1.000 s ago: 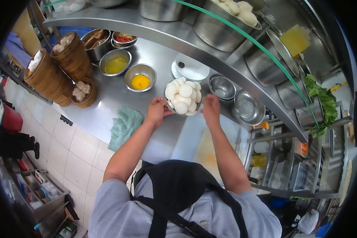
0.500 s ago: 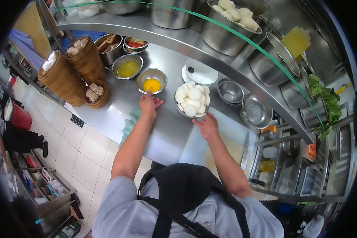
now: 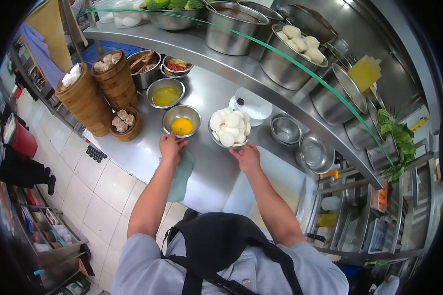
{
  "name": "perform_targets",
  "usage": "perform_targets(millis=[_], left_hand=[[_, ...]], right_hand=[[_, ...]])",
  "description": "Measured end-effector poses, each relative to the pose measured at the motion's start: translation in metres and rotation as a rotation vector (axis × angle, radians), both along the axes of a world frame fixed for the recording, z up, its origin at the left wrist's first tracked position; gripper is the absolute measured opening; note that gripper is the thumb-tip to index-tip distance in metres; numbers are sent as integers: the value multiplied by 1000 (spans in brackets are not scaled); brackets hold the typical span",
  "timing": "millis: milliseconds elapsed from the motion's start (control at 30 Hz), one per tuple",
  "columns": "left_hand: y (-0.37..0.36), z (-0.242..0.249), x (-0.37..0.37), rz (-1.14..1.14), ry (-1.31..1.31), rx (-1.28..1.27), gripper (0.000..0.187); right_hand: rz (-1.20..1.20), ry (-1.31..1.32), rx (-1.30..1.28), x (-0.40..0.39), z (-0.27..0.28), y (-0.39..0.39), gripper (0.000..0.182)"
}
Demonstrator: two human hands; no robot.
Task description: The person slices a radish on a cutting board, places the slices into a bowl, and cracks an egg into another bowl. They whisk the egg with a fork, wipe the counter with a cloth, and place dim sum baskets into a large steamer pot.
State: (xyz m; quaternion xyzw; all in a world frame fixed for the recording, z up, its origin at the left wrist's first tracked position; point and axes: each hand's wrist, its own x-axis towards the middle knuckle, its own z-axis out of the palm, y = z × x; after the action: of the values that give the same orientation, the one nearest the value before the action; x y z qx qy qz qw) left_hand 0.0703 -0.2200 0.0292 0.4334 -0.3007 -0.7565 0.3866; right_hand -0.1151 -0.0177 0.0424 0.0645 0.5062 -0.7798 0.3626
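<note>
My left hand point(image 3: 171, 146) grips the near rim of a small steel bowl point(image 3: 194, 116) holding an orange-yellow egg yolk point(image 3: 182, 126). At the near edge of a second steel bowl point(image 3: 220, 142), my right hand point(image 3: 246, 156) has thumb and fingers closed on the rim. That bowl is heaped with white round slices point(image 3: 230, 127). Both bowls are over the steel counter point(image 3: 209, 167), side by side with a gap between them. Just behind the yolk bowl stands another bowl with yellow liquid point(image 3: 166, 96).
Bamboo steamers point(image 3: 86, 101) with dumplings stand at the left. A green cloth point(image 3: 183, 177) lies by the counter's front edge. White dishes point(image 3: 253, 105) and steel bowls point(image 3: 286, 130) sit to the right, beside a white cutting board point(image 3: 261, 172). The glass-edged shelf point(image 3: 241, 61) overhangs the back.
Both held bowls have shifted left relative to the other dishes, the yolk bowl also nearer to me. More of the green cloth shows. The whole view has also tilted slightly.
</note>
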Motion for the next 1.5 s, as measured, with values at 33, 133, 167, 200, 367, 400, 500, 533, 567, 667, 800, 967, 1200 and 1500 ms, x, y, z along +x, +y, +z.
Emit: perform_targets(millis=[33,133,167,200,367,400,500,533,567,667,800,967,1200,1500], left_hand=[[-2,2,6,0,-26,-1,14],[-5,2,24,-28,-66,-26,15],[-6,2,29,-13,-65,-30,15],[-7,2,32,-17,-68,-28,15],[-7,-1,41,-81,-95,-37,19],[-7,-3,42,-70,-94,-37,19],[-7,-5,43,-150,-73,-57,19],[-8,-4,41,-139,-72,-54,19],[-8,-4,39,-144,-79,-63,19],[-12,-10,35,-174,-117,-86,21],[-12,-17,30,-222,-137,-163,23],[-11,-19,24,-276,-173,-192,24],[-16,-22,16,-338,-195,-225,22],[-17,-21,11,-374,-261,-286,31]], right_hand=[[-12,1,20,2,1,-9,21],[-23,8,46,8,4,-40,23],[-36,13,57,9,5,-51,25],[-22,15,52,8,4,-63,25],[-43,23,-35,-14,-17,-116,29],[-32,24,-35,-18,-17,-126,29],[-31,10,-34,-33,-17,-158,37],[-34,21,-37,-38,-17,-168,39],[-38,32,-39,-42,-17,-176,41],[-60,18,17,-58,-16,-201,41],[-48,50,3,-68,-2,-225,30],[0,110,-24,-93,-3,-248,33],[23,71,-91,-117,-12,-266,32],[-22,56,-61,-135,-14,-289,37]])
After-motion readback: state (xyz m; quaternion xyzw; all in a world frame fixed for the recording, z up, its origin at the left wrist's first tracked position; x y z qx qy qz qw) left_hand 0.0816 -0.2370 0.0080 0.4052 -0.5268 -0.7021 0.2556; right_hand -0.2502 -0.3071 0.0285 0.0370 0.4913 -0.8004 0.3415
